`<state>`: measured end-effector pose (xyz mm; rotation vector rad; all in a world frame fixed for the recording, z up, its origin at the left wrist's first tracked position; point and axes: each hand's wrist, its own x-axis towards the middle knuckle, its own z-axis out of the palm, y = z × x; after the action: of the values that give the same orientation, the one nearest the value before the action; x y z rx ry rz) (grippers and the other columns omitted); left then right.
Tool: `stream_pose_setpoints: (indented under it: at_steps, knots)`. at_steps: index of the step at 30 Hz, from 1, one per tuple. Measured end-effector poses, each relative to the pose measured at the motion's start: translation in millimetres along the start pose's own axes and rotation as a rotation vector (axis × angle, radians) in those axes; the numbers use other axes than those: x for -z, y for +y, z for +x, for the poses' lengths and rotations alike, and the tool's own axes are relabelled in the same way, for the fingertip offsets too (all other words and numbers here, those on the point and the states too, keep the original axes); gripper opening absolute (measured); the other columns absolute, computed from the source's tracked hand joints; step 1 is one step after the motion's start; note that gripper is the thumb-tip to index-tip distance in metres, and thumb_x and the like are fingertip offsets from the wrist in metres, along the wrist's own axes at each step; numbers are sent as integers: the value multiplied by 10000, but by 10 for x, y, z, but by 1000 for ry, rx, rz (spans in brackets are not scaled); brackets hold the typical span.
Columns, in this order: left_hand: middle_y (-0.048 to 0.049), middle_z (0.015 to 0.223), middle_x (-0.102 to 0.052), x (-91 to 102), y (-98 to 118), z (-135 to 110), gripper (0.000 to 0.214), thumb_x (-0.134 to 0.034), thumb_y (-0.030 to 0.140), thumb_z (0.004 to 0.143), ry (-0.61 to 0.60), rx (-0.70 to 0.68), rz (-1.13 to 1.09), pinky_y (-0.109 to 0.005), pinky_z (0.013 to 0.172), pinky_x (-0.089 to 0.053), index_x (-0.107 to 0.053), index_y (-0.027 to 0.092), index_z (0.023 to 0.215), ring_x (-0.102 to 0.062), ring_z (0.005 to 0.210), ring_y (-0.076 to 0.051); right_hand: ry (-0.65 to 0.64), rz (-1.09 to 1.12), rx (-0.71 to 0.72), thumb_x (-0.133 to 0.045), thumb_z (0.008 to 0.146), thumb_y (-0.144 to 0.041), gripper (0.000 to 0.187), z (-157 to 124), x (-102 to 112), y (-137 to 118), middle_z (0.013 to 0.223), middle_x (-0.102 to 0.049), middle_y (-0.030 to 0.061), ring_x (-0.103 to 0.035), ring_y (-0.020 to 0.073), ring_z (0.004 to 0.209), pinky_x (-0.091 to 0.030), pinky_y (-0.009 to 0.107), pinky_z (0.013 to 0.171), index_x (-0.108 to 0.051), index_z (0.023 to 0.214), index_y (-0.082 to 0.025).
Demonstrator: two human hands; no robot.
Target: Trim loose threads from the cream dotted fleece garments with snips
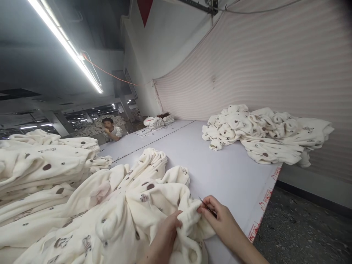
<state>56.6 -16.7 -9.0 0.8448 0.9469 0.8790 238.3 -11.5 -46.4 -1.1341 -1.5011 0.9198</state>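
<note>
My left hand (166, 234) is closed on a fold of a cream fleece garment (162, 198) printed with brown spots and small animal figures. In my right hand (220, 219) is a slim, dark, pointed tool that looks like thread snips (208, 208), its tip pointing up and left. The right fingertips also touch the edge of the fleece beside the left hand. Most of the tool is hidden by the fingers, so whether its blades are apart cannot be seen. The garment lies bunched on the table, its lower part spreading toward me.
A heap of similar cream fleece (49, 165) fills the left side. Another pile (264, 128) lies at the table's far right corner. Folded white stacks (154, 123) stand at the back of the pale table (220, 176). A person (111, 130) sits beyond it. Striped cloth (247, 66) hangs behind.
</note>
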Motion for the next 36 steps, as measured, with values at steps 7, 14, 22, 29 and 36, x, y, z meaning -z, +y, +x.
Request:
stream_pose_setpoints:
  at_steps: [7, 14, 22, 29, 36]
  knots:
    - [-71, 836, -716, 85, -31, 30, 377, -492, 156, 715, -63, 75, -184, -352, 835, -448, -601, 118, 1073, -663, 819, -246, -15, -337, 166, -507, 868, -307, 213, -292, -107, 24, 990, -652, 35, -639, 192, 849, -511, 268, 700, -610, 1046, -252]
    - [-90, 939, -727, 111, -58, 43, 406, -489, 156, 770, -112, 39, -249, -362, 884, -439, -566, 109, 1165, -669, 884, -255, 64, -601, 316, -501, 879, -284, 222, -282, -186, 53, 964, -683, 17, -660, 183, 758, -523, 272, 631, -607, 1073, -269]
    - [-85, 935, -728, 107, -72, 32, 381, -479, 157, 777, -109, 29, -247, -357, 893, -439, -596, 114, 1137, -663, 911, -252, 95, -542, 289, -478, 896, -303, 194, -255, -252, 34, 903, -691, 11, -665, 178, 766, -518, 256, 617, -629, 1013, -267]
    - [-84, 813, -711, 43, -28, -17, 312, -509, 192, 731, -91, 14, -121, -339, 819, -455, -650, 111, 997, -651, 849, -255, 208, -376, 184, -455, 904, -376, 234, -248, -263, 84, 960, -681, 27, -656, 175, 864, -521, 237, 696, -623, 1027, -269]
    - [-29, 786, -617, 77, -65, -99, 144, -521, 179, 682, 381, -497, 727, -321, 752, -405, -612, 204, 791, -554, 805, -226, 77, -371, 34, -476, 840, -276, 138, -233, -129, 124, 896, -671, 9, -643, 185, 815, -509, 269, 675, -595, 908, -255]
